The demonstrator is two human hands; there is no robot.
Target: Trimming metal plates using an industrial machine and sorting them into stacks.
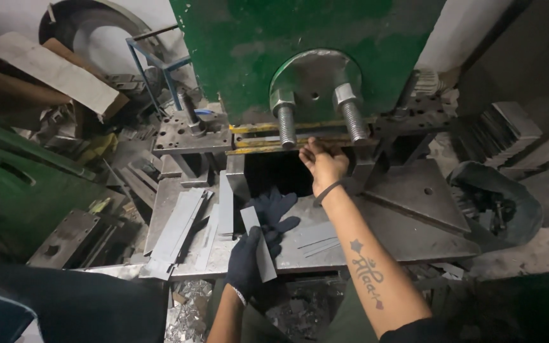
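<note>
1. Metal strip (258, 244) lies gripped in the gloved left hand (252, 254) above the near edge of the steel bench (414, 235), its long axis running from the person toward the dark slot of the green press (243, 51).
2. Bare right hand (323, 164) is nearer that slot, fingers curled at its upper edge; whether it pinches anything, I cannot tell.
3. More strips (176, 232) lie stacked at the bench's left edge.

A dim workshop: pale wall (7, 16) behind, scrap metal piled left (65, 146), shavings littering the floor (189, 314).
</note>
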